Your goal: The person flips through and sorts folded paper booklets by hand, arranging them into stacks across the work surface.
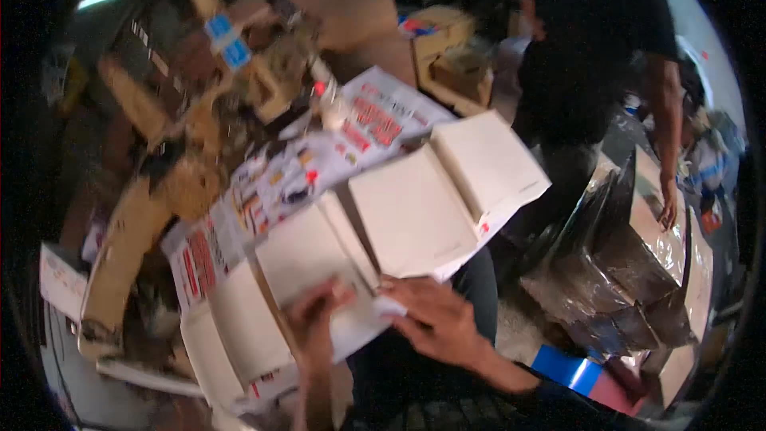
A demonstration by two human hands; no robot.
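Several pale cream boxes or book-like blocks (411,211) lie in a slanting row on a printed sheet (383,116) with red and black lettering. My left hand (319,315), blurred by motion, is over the block (299,251) left of the middle; what its fingers hold, if anything, cannot be made out. My right hand (431,319) is at the near edge of the row, its fingers bent together around a small white piece (388,306), perhaps paper. Another block (239,327) lies left of my left hand, and one more (491,164) is at the right end.
A person in dark clothes (598,48) stands at the upper right, one hand on a stack of plastic-wrapped packs (622,263). Behind the sheet is a brown machine (191,183). An open carton (447,56) is at the top, a blue object (566,369) at the lower right.
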